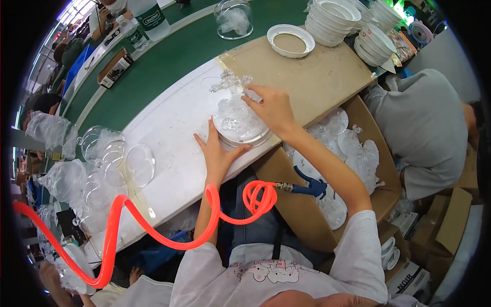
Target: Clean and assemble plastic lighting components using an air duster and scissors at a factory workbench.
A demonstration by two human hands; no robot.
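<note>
On the white worktop [169, 123], a clear cross ornament [232, 84] standing upright on its round base [240, 130] is steadied by the open left hand [217, 151] and pinched by the right hand [273, 107]; beside it, a cardboard box [371, 128] is filled with clear discs [353, 146].

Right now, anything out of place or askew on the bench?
Nothing damaged or spilled that I can tell. Left hand steadies the round white base; right hand touches the clear cross ornament standing on it. One oddity: the coiled orange air hose drapes across the lap, its blue nozzle dangling.
</note>
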